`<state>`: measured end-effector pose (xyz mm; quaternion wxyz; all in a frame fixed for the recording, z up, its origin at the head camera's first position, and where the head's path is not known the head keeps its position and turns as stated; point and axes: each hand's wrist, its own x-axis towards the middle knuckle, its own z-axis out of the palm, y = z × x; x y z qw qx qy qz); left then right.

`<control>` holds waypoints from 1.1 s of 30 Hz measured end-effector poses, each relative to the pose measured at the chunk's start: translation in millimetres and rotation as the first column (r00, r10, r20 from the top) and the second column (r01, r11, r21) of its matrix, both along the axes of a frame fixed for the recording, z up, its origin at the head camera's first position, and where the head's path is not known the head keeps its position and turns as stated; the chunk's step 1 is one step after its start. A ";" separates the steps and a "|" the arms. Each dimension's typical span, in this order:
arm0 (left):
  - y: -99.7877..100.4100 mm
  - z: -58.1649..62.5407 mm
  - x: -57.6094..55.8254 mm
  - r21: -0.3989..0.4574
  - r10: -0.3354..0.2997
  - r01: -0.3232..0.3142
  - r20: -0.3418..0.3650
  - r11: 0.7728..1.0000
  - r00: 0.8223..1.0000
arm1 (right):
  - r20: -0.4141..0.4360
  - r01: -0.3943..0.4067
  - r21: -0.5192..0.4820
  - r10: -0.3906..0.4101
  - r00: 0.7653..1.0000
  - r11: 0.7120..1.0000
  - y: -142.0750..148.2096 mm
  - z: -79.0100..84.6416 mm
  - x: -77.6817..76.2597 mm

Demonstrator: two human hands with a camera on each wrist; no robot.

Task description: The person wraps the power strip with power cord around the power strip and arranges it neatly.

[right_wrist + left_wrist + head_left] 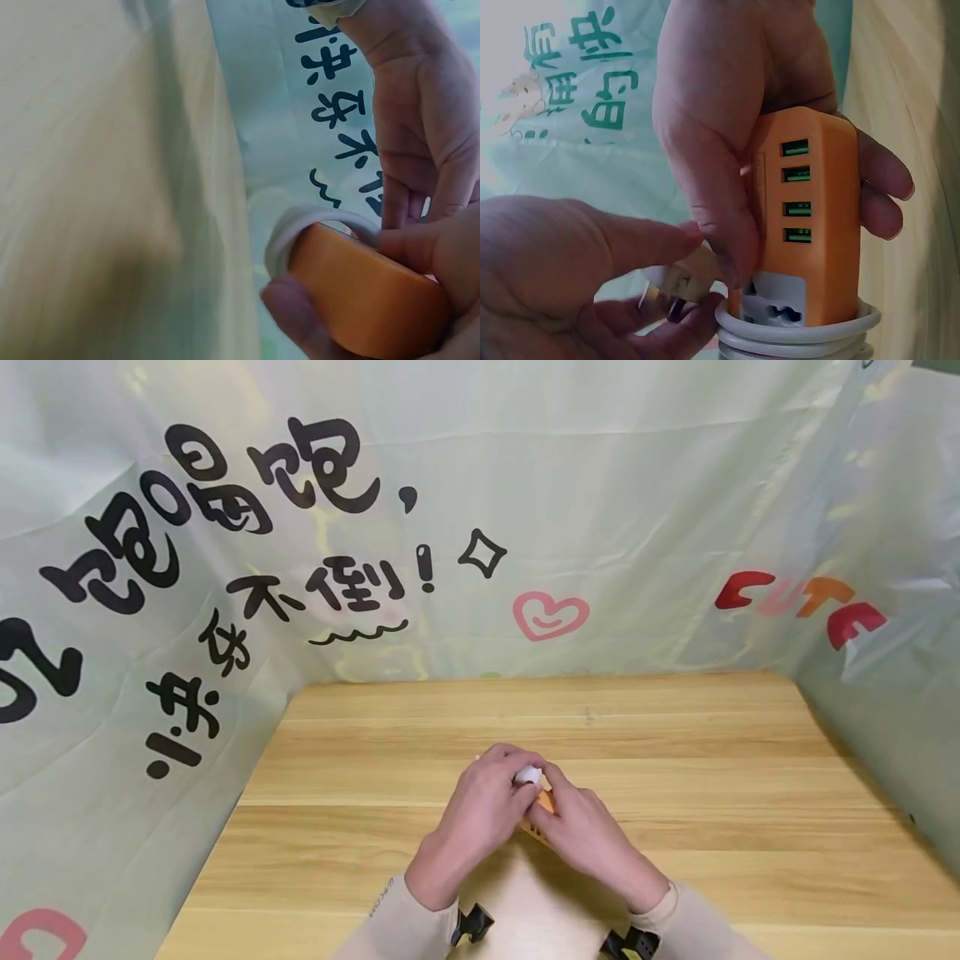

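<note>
An orange power strip [810,195] with several USB ports and a white socket face [780,300] is in my right hand [581,827], whose thumb and fingers grip its sides. White cable [799,326] is wound in loops around the strip's end, also seen in the right wrist view as a cable loop [281,232]. My left hand [483,797] pinches a white plug [686,281] with metal prongs close beside that end. Both hands meet above the table, and in the head view they hide most of the strip [551,802].
The wooden table [360,760] extends around the hands. Printed fabric walls [637,510] stand at its back and sides. Black wrist cameras sit at the left cuff [472,927] and the right cuff [632,943].
</note>
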<state>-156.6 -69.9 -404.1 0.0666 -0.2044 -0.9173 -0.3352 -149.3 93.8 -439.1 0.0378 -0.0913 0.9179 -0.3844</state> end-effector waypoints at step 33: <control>0.1 -50.9 -31.2 0.388 0.105 -0.311 0.469 0.868 0.877 | 0.307 0.265 -0.591 -0.092 0.947 0.762 3.6 -29.9 -24.4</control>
